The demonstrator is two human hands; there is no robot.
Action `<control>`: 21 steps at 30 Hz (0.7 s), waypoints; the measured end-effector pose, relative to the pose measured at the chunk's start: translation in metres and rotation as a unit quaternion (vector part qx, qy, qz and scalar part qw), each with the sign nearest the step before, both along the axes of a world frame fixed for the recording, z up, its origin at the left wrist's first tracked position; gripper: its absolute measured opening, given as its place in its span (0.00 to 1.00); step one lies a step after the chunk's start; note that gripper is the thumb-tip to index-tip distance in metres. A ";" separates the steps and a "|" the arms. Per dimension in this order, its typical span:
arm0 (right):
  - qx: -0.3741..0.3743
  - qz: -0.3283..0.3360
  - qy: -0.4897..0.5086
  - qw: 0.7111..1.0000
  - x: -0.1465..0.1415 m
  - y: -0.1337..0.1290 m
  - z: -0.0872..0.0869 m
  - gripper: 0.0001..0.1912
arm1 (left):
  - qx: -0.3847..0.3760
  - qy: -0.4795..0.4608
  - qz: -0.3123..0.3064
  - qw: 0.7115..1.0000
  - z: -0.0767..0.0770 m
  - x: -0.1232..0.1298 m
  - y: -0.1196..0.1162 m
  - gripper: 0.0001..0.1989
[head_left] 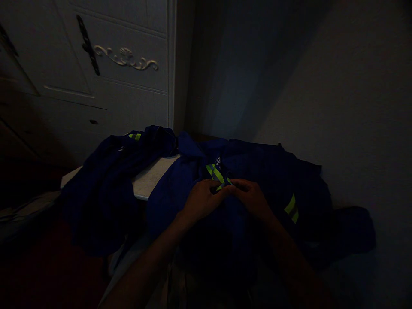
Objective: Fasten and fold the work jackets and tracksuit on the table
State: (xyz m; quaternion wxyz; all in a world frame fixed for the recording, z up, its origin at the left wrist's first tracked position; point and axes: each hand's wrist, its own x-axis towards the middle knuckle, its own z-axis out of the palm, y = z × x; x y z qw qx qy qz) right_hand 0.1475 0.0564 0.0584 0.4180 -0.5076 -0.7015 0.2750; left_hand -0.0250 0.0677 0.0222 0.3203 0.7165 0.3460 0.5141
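A dark blue garment (267, 167) with yellow-green reflective strips lies spread in front of me. At its middle, my left hand (202, 198) pinches the cloth beside a reflective strip (215, 172). Close against it, my right hand (250, 195) also has its fingers closed on the cloth, and the fingertips of both hands nearly meet. What exactly lies between the fingertips is too dark and small to tell. Another blue garment (103, 184), with a small reflective patch, is heaped to the left.
Both garments lie over a pale bench or table top (151, 178). Behind on the left stands a white cabinet (135, 101) with a dark handle and carved ornament. A grey wall (347, 107) rises at the right. The scene is very dim.
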 end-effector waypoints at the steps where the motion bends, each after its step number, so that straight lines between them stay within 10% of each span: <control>1: 0.005 -0.006 0.008 1.000 -0.001 0.000 -0.001 0.17 | -0.001 -0.009 0.014 1.000 0.000 0.002 0.001 0.20; 14: -0.143 -0.010 0.208 0.968 0.001 0.001 -0.004 0.18 | -0.147 -0.205 -0.102 0.962 -0.005 0.007 0.010 0.14; 21: -0.027 -0.033 0.049 0.998 -0.002 0.002 0.000 0.18 | 0.001 -0.072 0.036 0.997 0.003 0.009 -0.004 0.14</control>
